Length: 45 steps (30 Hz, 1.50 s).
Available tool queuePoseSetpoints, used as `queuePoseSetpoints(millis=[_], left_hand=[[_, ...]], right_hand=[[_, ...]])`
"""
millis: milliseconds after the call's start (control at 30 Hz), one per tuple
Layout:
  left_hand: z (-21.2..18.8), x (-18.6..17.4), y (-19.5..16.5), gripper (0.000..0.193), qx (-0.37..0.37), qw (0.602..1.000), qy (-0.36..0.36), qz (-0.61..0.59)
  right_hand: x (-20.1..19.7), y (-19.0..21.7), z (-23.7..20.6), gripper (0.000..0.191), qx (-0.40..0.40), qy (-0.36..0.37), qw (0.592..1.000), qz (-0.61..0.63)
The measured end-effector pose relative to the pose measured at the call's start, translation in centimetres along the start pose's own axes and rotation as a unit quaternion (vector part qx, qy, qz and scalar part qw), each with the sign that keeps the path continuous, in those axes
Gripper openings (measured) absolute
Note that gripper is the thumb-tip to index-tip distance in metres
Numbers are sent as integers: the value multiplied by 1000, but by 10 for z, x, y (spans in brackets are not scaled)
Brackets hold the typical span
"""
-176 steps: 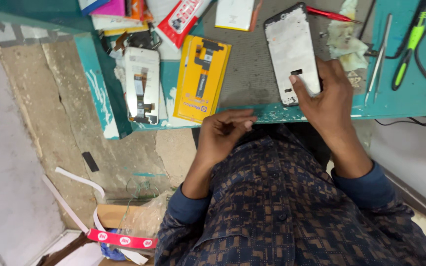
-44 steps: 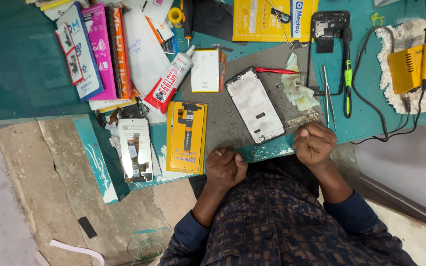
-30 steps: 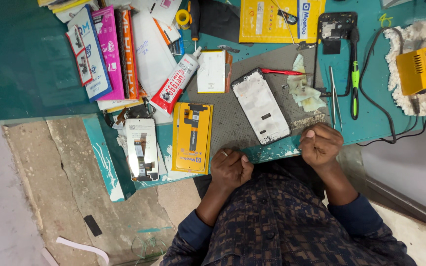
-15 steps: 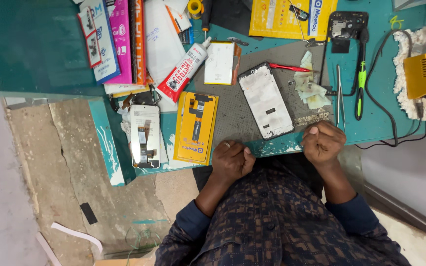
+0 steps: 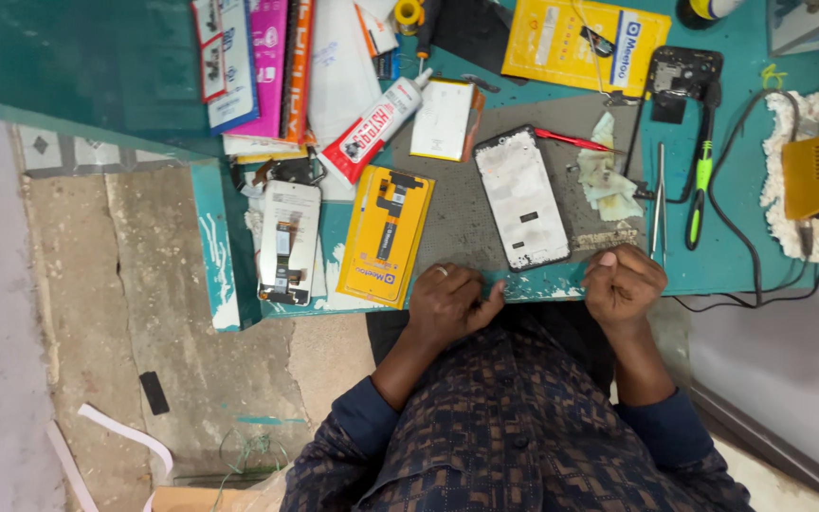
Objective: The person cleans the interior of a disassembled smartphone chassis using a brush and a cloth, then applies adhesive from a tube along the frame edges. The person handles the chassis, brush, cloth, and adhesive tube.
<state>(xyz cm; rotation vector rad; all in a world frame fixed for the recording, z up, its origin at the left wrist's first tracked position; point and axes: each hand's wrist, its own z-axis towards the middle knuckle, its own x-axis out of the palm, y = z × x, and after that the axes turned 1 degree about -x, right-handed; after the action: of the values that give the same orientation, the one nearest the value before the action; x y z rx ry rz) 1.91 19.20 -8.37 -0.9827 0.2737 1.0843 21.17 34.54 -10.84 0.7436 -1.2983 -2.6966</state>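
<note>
Both hands rest curled at the table (image 5: pixel 751 256) edge. The left hand (image 5: pixel 447 305) and right hand (image 5: pixel 623 284) look empty. The phone frame (image 5: pixel 523 197) lies between them, just beyond.

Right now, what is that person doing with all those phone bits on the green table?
A person sits at a teal workbench covered with phone parts. Both hands rest curled at its near edge: the left hand beside a yellow parts card, the right hand just below the tweezers. Whether either grip holds anything small is hard to tell. Between them, on a grey mat, lies an opened phone frame, untouched. A glue tube and a green screwdriver lie further back.
</note>
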Motion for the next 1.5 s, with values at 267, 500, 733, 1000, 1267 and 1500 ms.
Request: queuePoseSetpoints(millis=[267, 500, 733, 1000, 1267, 1500], left_hand=[[-15, -5, -4, 32, -11, 1000, -1, 13], [-26, -10, -3, 33, -6, 1000, 7, 19], [-30, -16, -2, 32, -13, 1000, 3, 10], [-33, -19, -3, 34, -18, 1000, 9, 12], [-35, -16, -1, 33, -8, 1000, 8, 25], [-37, -19, 2, 33, -11, 1000, 6, 23]], right_hand=[[3, 8, -13, 40, 5, -4, 1000, -3], [8, 14, -23, 42, 4, -10, 1000, -3], [11, 17, -27, 41, -7, 4, 1000, -24], [13, 18, -30, 40, -18, 5, 1000, -16], [13, 19, -32, 42, -18, 13, 1000, -21], [16, 20, -32, 44, -18, 14, 999, -27]])
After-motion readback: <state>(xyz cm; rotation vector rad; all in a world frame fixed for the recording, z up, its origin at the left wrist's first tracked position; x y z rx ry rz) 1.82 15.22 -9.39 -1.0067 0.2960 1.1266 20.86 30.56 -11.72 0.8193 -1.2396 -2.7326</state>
